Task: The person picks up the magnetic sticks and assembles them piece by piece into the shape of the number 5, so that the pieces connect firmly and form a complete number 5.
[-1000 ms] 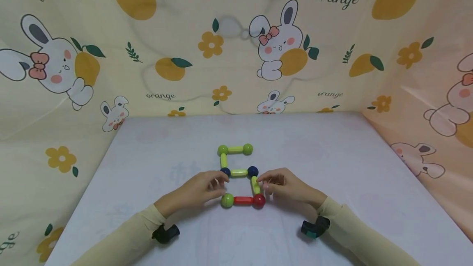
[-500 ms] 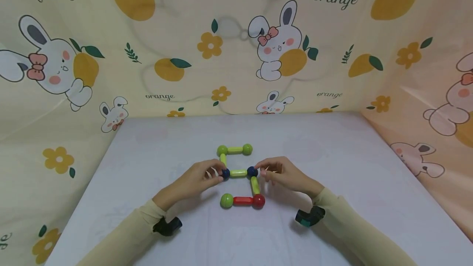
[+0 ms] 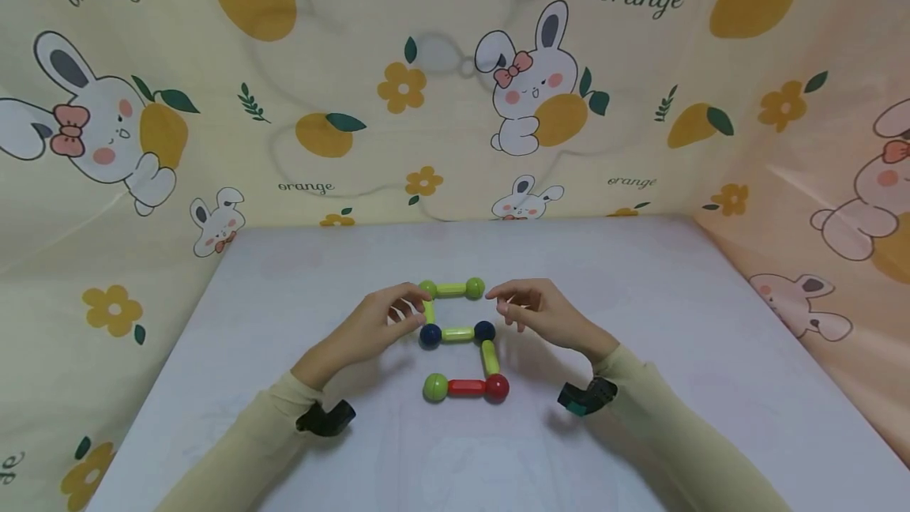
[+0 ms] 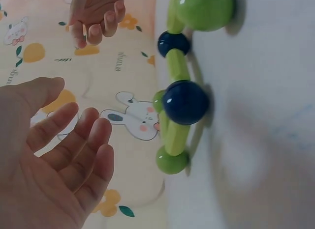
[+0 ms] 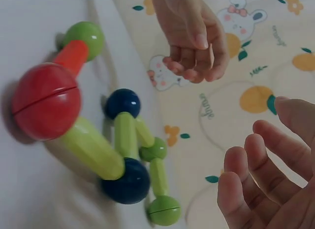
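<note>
A chain of balls and short rods, shaped like an S or a 5, lies on the white table. In the head view it runs from a green ball (image 3: 475, 288) along a yellow-green rod (image 3: 451, 290), down through two dark blue balls (image 3: 484, 331), to a red ball (image 3: 496, 388), a red rod (image 3: 466, 388) and another green ball (image 3: 435, 387). My left hand (image 3: 370, 326) hovers by the upper left side, partly covering the upper left green ball. Right of the top bar, my right hand (image 3: 550, 318) is raised. Both wrist views show loosely bent fingers holding nothing, apart from the chain.
The white table (image 3: 320, 259) reaches back to a cream curtain (image 3: 455, 141) printed with rabbits and oranges. Dark devices are strapped at the left wrist (image 3: 327, 419) and the right wrist (image 3: 587, 397).
Both hands have moved away from me along the chain, from its lower half past the blue balls to the upper part. The chain stays nearly in place.
</note>
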